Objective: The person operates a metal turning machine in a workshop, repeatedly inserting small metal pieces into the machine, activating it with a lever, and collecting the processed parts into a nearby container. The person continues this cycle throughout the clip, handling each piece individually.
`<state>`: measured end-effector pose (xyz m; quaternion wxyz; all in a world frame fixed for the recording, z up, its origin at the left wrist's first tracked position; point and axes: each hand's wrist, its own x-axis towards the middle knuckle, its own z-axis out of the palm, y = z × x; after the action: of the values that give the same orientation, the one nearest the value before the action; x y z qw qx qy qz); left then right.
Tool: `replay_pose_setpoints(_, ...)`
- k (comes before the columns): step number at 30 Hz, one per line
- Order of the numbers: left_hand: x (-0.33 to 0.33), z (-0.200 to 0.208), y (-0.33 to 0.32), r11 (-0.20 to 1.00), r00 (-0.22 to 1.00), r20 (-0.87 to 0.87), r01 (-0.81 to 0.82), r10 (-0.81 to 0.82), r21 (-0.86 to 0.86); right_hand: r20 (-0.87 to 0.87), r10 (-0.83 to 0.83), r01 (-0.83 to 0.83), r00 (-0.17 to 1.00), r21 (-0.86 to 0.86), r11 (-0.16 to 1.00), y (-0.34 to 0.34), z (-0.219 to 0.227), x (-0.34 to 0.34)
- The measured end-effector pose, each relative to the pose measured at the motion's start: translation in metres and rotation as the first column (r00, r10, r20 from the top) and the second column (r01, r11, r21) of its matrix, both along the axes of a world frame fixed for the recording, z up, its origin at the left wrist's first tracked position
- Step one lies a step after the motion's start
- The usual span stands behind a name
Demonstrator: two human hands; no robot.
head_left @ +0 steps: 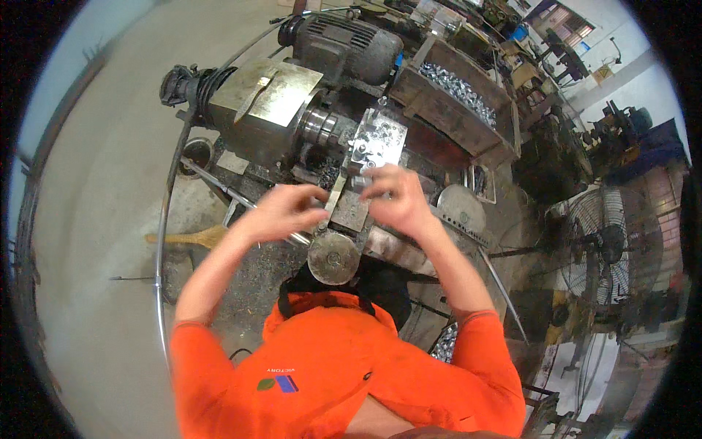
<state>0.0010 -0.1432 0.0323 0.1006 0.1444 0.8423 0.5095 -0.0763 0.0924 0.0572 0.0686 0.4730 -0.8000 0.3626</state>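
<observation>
While the left hand (287, 210) is spread, the right hand (397, 196), grip unclear, is beside the metal block (392, 136).

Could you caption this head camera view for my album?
Bare left hand and right hand over a grimy metalworking machine, a box of shiny pieces beyond.

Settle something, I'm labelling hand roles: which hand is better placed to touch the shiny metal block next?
Probably the right hand: it is close to the near edge of the shiny metal block, while the left hand sits farther off, lower and leftward.
</observation>
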Motion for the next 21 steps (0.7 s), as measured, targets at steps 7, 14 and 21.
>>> replay_pose_setpoints(7,0.076,-0.003,-0.166,0.375,0.795,-0.431,-0.59,0.428,-0.715,-0.189,-0.198,0.259,0.962,0.398,0.88,-0.069,-0.034,-0.11)
replay_pose_setpoints(14,0.176,-0.066,-0.203,0.533,0.594,-0.037,-0.745,0.803,-0.4,0.291,-0.308,0.221,0.906,0.295,0.93,-0.078,-0.039,-0.11)
replay_pose_setpoints(21,0.155,-0.098,-0.19,0.282,0.539,-0.338,-0.766,0.772,-0.577,0.007,-0.09,0.087,0.996,0.194,0.977,-0.085,-0.041,-0.132)
